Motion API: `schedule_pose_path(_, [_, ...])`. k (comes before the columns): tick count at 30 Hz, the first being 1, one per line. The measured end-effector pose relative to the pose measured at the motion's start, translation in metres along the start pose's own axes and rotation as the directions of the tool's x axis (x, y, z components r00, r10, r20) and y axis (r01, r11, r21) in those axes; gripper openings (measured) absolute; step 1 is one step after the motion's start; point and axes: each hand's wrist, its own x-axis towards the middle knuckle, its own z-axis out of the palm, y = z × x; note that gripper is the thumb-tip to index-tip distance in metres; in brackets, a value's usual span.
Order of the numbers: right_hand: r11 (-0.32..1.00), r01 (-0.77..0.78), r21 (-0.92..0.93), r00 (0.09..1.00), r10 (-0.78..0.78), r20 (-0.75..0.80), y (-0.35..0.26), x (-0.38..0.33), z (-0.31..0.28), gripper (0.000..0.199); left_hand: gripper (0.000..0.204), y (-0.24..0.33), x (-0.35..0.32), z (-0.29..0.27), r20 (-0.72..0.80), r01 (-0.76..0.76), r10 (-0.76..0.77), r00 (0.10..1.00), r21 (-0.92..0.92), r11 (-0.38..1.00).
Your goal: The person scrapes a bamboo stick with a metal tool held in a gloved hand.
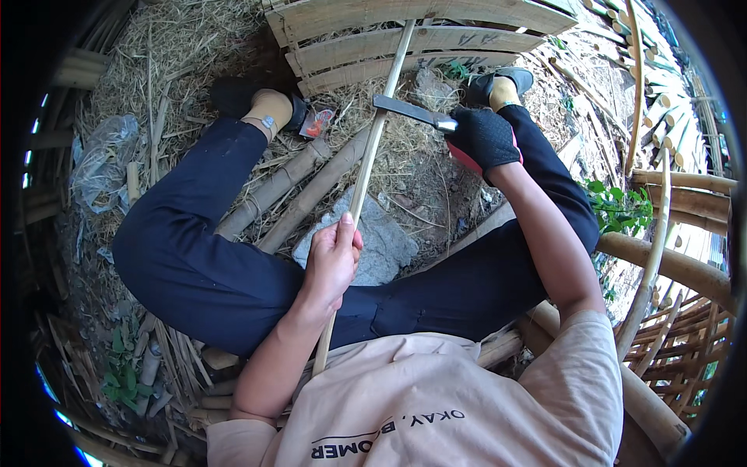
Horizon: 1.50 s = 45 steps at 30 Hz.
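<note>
My bare left hand (333,261) is closed around a long, slim bamboo strip (367,162). The strip runs from my shirt up to the wooden crate, its far end resting against the slats. In a black glove with a red-pink palm side, my right hand (484,142) grips a knife with a broad, dark, straight blade (406,110). The blade lies across the strip in its upper part, seemingly touching it; its tip reaches just past the strip's left edge. The knife's handle is mostly hidden inside the glove.
A slatted wooden crate (334,78) stands beyond my feet. Between my legs lie a grey stone slab (381,241) and bamboo poles (307,194). Clear plastic (105,163) lies at left; cut bamboo (673,117) is piled far right. Bamboo rails (677,265) flank my right side.
</note>
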Motion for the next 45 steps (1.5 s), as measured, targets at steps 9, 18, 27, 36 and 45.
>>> schedule_pose_path(9, [0.946,0.253,0.204,0.955,-0.278,0.104,-0.053,-0.039,0.009,0.021,0.042,0.000,0.003,-0.008,0.123,0.094,-0.074,0.990,-0.166,0.982])
schedule_pose_path(18, [0.972,0.202,0.119,0.949,-0.224,0.223,-0.063,-0.041,-0.002,0.017,0.042,-0.003,0.005,-0.006,0.129,0.087,-0.071,0.989,-0.125,0.988])
schedule_pose_path(27, [0.990,0.131,0.056,0.979,-0.138,0.153,-0.045,-0.023,0.004,0.020,0.042,-0.002,0.005,-0.006,0.116,0.055,-0.043,0.992,-0.102,0.993])
schedule_pose_path(36, [0.995,0.075,0.060,0.997,-0.073,-0.034,-0.013,-0.013,0.002,0.021,0.040,0.003,0.001,-0.004,0.121,0.086,-0.071,0.990,-0.125,0.988])
schedule_pose_path(45, [0.916,0.362,0.175,0.914,-0.386,0.127,-0.058,-0.050,0.008,0.021,0.040,-0.002,0.004,-0.008,0.123,0.116,-0.096,0.988,-0.165,0.980])
